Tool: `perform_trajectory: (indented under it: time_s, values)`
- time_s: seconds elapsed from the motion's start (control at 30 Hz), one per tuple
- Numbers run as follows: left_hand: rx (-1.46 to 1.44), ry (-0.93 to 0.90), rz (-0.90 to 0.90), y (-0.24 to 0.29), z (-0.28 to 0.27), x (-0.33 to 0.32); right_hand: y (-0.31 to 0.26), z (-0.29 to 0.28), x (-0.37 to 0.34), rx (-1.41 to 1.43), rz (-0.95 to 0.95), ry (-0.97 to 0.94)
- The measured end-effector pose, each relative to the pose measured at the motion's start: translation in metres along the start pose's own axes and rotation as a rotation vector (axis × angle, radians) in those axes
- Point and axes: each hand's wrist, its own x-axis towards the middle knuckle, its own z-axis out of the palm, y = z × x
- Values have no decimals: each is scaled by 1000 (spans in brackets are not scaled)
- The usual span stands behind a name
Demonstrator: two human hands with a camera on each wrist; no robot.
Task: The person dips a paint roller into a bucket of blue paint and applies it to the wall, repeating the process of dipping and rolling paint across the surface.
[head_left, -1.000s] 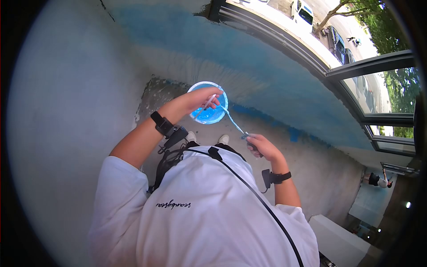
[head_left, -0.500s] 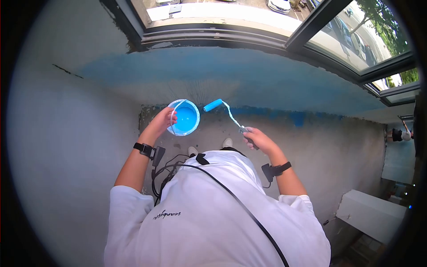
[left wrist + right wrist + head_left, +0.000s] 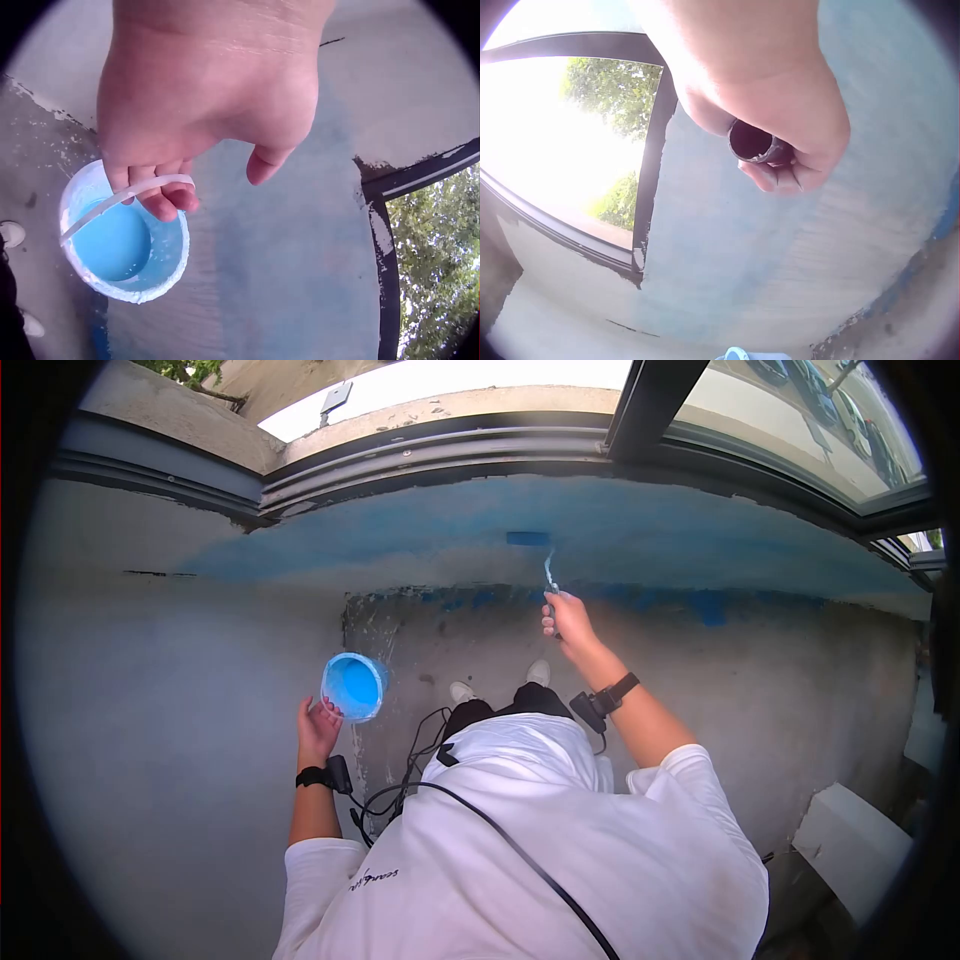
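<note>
Gripping right fingers (image 3: pixel 763 177), roller handle (image 3: pixel 751 141) mostly hidden

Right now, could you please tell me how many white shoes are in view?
2: the left shoe and the right shoe, side by side on the grey floor, at the ends of the black trouser legs.
</note>
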Motion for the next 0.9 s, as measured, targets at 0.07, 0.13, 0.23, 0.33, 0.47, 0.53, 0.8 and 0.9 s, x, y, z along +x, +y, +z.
perform_trajectory:
  time_s: [0.07, 0.13, 0.23, 0.33, 0.47, 0.53, 0.8, 0.9]
  values:
    - [-25, 89, 25, 1, -26, -21, 11, 11, 23, 66, 33, 85]
    - [-65, 163, 64, -2, -50, -44, 18, 11, 66, 80, 99, 117]
    - [-119, 272, 73, -3, -84, -79, 18, 12, 114, 130, 200, 147]
    - [-152, 374, 66, -12, -121, -104, 17, 3, 121, 160, 248, 139]
    - [-223, 474, 13, -33, -166, -119, -12, -7, 70, 216, 247, 86]
    - [-300, 501, 18, -45, -193, -115, -31, -18, 37, 292, 231, 24]
    - [-435, 473, -26, -67, -236, -91, -16, 11, 27, 233, 107, 134]
    - [-440, 444, -24, -59, -233, -78, 17, 10, 95, 230, 149, 212]
